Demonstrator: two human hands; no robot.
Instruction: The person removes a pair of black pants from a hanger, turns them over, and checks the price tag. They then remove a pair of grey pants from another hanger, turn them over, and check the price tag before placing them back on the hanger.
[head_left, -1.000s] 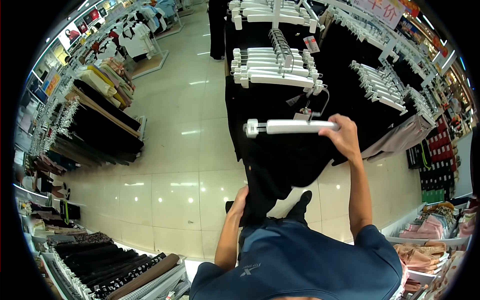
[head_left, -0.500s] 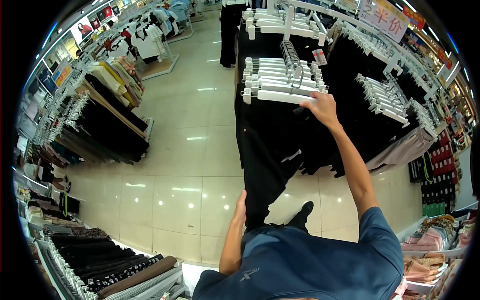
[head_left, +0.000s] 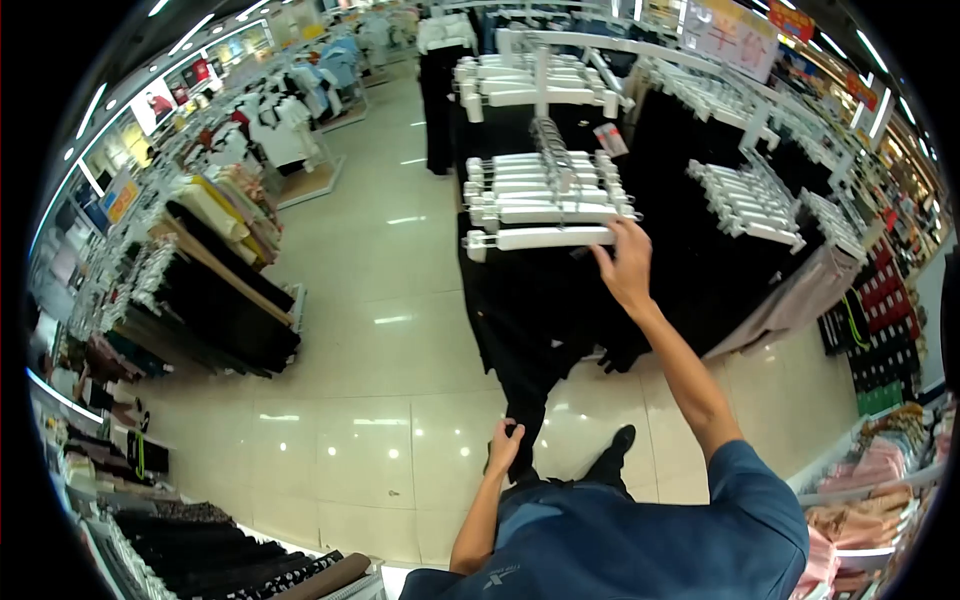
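Observation:
A white clip hanger (head_left: pixel 555 238) is at the front of a row of similar hangers, with black trousers (head_left: pixel 510 310) hanging from it. My right hand (head_left: pixel 628 268) is at the hanger's right end, thumb and fingers closed round it. The trousers stretch toward my body, narrowing at the lower end. Down there my left hand (head_left: pixel 506 443) has its fingers curled on the black cloth of a leg; part of the grip is hidden. A tag (head_left: pixel 610 140) with red and white print hangs behind the front hangers.
A white rack frame (head_left: pixel 541 80) bears the hangers, with more black garments on the right. Across the tiled aisle (head_left: pixel 370 350) stand racks of trousers (head_left: pixel 215 310) and tops. Folded pink clothes (head_left: pixel 870 465) lie on shelves at lower right, dark garments (head_left: pixel 210 550) at lower left.
My left hand has gone from lying straight alongside the trousers to curled fingers on the leg. The view has tilted, so the rack sits lower. My right hand stays at the hanger's end.

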